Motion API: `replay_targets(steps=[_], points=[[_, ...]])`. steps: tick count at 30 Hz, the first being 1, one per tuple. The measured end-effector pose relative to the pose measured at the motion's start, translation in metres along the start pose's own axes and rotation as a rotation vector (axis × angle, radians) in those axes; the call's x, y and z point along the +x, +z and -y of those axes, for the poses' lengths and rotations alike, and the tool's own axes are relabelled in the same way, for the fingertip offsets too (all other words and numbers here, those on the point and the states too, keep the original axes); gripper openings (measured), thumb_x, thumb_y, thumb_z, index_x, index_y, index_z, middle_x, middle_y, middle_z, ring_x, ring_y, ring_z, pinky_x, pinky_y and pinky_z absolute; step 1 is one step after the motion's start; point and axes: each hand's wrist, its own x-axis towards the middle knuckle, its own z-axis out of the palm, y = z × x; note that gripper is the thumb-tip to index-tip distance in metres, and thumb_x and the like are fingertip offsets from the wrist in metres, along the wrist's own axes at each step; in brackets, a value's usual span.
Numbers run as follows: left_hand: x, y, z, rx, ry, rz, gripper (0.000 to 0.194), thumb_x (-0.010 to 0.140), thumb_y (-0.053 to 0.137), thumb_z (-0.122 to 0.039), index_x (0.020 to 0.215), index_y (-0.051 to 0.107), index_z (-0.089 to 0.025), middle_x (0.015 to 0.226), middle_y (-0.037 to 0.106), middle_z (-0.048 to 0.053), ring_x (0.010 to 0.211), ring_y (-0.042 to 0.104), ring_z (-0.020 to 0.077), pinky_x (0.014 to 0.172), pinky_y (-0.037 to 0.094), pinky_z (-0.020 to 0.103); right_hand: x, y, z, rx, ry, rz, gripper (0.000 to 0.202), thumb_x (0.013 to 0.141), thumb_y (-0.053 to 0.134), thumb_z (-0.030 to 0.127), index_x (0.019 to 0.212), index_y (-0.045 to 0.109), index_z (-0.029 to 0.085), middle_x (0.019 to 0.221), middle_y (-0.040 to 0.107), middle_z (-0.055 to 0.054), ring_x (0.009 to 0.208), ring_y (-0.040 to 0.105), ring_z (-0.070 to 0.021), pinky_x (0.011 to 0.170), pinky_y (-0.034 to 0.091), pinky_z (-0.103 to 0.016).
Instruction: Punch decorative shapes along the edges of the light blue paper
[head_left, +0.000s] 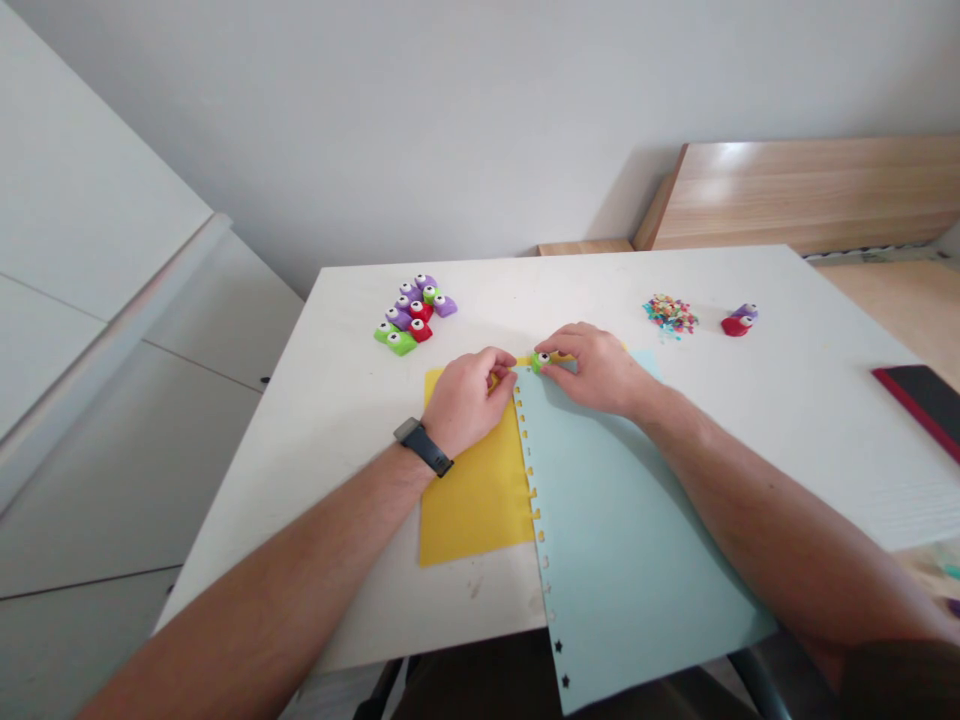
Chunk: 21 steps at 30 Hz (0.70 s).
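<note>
My right hand (596,368) grips a small green craft punch (541,362) with a white button between thumb and fingers, at the top left corner of a light blue paper sheet (630,520). Against that same corner, my left hand (472,395) has its thumb and fingertips pinched on the paper's edge. Shaped cut-outs run down the sheet's left side, with stars near the bottom. Beneath it lies a yellow sheet (472,500), which shows through the holes. The blue sheet's lower end hangs past the front of the white table (345,520).
Several purple, green and red craft punches (416,312) stand grouped at the back left. A heap of coloured paper bits (671,315) lies back right, beside a red punch (736,325) and a purple punch (748,311). A dark, red-edged flat object (922,400) rests at the right edge.
</note>
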Motion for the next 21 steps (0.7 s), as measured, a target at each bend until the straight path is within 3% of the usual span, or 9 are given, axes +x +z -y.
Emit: replay_targets(steps=[21], points=[[0.0003,0.0014,-0.0023,0.039,0.020,-0.025,0.017,0.095,0.061,-0.029,0.109,0.068,-0.021,0.096,0.075,0.003,0.090,0.071,0.0199,0.083,0.055,0.034,-0.0009,-0.0011,0.0005,-0.021,-0.034,0.025,0.024,0.088,0.069,0.022,0.109,0.080,0.016,0.105,0.078,-0.011,0.097,0.069,-0.0252,0.093,0.051,-0.039]])
